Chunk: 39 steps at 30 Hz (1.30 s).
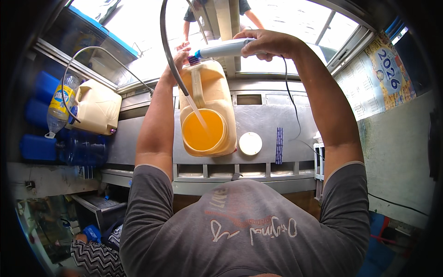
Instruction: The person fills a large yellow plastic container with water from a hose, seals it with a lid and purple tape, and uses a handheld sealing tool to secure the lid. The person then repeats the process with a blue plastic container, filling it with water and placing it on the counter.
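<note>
A cream plastic jug (pixel 223 99) lies tilted on the metal counter, its wide round mouth toward me and glowing orange inside. A clear hose end (pixel 197 114) reaches into this mouth. At the jug's far end is a small neck with a purple patterned band (pixel 194 60). My right hand (pixel 270 45) grips a corded light grey heat gun (pixel 224 48), its blue tip close to the band. Beside the band, partly behind the dark hose, my left hand (pixel 181 59) has its fingers apart. A white round lid (pixel 250 143) and a purple strip (pixel 279 146) lie right of the jug.
To the left stand another cream jug (pixel 96 107), a clear bottle with a yellow label (pixel 61 104) and blue water containers (pixel 83 147). A black cord (pixel 295 108) hangs over the counter (pixel 258 117). A person in patterned clothing (pixel 97 256) is at lower left.
</note>
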Each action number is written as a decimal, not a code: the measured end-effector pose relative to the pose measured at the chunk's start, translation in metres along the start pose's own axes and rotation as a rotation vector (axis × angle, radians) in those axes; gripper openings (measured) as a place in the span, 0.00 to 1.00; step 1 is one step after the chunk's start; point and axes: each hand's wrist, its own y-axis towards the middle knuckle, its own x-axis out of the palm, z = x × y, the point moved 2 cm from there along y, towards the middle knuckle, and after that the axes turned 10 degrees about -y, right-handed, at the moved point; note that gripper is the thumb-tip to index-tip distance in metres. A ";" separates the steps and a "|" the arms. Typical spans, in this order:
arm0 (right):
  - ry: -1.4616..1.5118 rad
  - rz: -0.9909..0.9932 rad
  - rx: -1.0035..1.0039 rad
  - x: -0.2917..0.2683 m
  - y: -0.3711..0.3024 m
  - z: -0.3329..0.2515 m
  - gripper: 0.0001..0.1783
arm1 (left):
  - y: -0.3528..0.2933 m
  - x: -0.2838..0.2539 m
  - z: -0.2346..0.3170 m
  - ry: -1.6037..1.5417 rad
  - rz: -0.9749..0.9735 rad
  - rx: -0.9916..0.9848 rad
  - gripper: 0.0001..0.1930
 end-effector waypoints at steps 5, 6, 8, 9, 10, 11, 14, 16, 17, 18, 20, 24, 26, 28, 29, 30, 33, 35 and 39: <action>-0.010 -0.004 0.053 0.001 -0.008 0.011 0.44 | 0.003 0.000 -0.003 0.129 -0.010 -0.030 0.34; 0.017 -0.012 0.047 0.003 -0.009 0.015 0.44 | 0.005 0.000 -0.003 0.162 0.001 -0.026 0.33; 0.032 -0.017 0.047 0.005 -0.009 0.021 0.44 | 0.008 -0.002 -0.003 0.235 0.027 -0.032 0.33; 0.033 -0.021 0.047 0.007 -0.009 0.024 0.45 | 0.009 -0.002 -0.004 0.163 -0.003 -0.034 0.35; 0.035 -0.024 0.048 0.008 -0.008 0.026 0.45 | 0.010 -0.002 -0.004 0.104 -0.040 -0.042 0.37; 0.037 -0.020 0.045 0.010 -0.008 0.027 0.45 | 0.011 -0.002 -0.005 0.045 -0.077 -0.050 0.38; 0.042 -0.018 0.029 0.014 -0.004 0.026 0.43 | 0.014 -0.007 -0.008 0.103 0.037 -0.010 0.45; 0.044 -0.038 0.024 0.015 -0.003 0.022 0.41 | 0.014 -0.008 -0.010 0.055 0.026 0.002 0.44; 0.034 -0.020 0.022 0.014 -0.003 0.018 0.41 | 0.013 -0.009 -0.011 0.044 0.018 0.007 0.42; 0.021 -0.013 0.027 0.010 -0.003 0.015 0.41 | 0.013 -0.009 -0.011 0.033 0.011 0.012 0.40; -0.002 0.016 0.032 0.003 -0.001 0.005 0.41 | 0.011 -0.010 -0.010 -0.012 0.009 0.022 0.37; -0.070 -0.025 0.003 -0.006 0.010 -0.019 0.44 | 0.009 -0.008 -0.008 -0.004 0.010 0.014 0.34; -0.134 -0.024 0.048 -0.009 0.016 -0.029 0.44 | 0.008 -0.008 -0.007 0.004 0.042 0.052 0.30; -0.193 -0.037 0.089 -0.013 0.020 -0.036 0.43 | 0.008 -0.008 -0.008 -0.005 0.052 0.067 0.28; -0.203 -0.035 0.084 -0.014 0.023 -0.039 0.43 | 0.008 -0.009 -0.008 -0.017 0.046 0.064 0.29; -0.213 -0.034 0.079 -0.015 0.025 -0.042 0.42 | 0.008 -0.010 -0.009 -0.029 0.040 0.060 0.29; -0.240 -0.055 0.069 -0.019 0.031 -0.048 0.40 | 0.010 -0.013 -0.011 -0.119 -0.027 0.000 0.34; -0.257 -0.076 0.074 -0.022 0.033 -0.054 0.39 | 0.012 -0.015 -0.010 -0.065 -0.072 0.025 0.31; -0.395 -0.049 -0.026 -0.022 0.032 -0.071 0.40 | 0.012 -0.015 -0.009 -0.110 -0.126 0.003 0.38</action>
